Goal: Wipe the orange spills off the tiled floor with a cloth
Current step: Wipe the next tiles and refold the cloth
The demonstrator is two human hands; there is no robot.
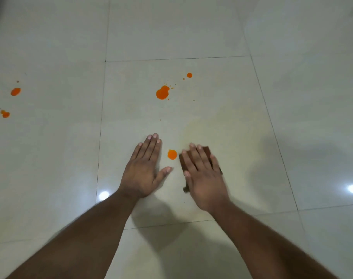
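We find the right hand (205, 178) pressing flat, fingers straight, on a brown cloth (206, 151) laid on the floor (191, 37). The grip is open: nothing is curled round the cloth, which is held only by downward pressure. The left hand (144, 170) is also open and flat on the tile, thumb spread, holding nothing.

Between the two hands, just beside the cloth's left edge, lies a round near spot (172, 154). It appears untouched.

Risks, in our judgement:
- With no fingers closed on the cloth, a sideways stroke could let the hand slide off it, or let it bunch.
- A faint yellowish smear (201, 125) shows on the tile beyond the cloth; further passes with a loaded cloth may spread stain instead of lifting it.
- The left thumb sits near the spot and could be dragged through it.
- The fine specks around the large splat are easily missed.

Count: one cloth; two hands; five main orange marks, namely the near spot, the large splat (162, 93), a small dot (189, 75), and two left blots (15, 91) (5, 114). Several tiny specks are too small to count reliably. Most of the task remains.
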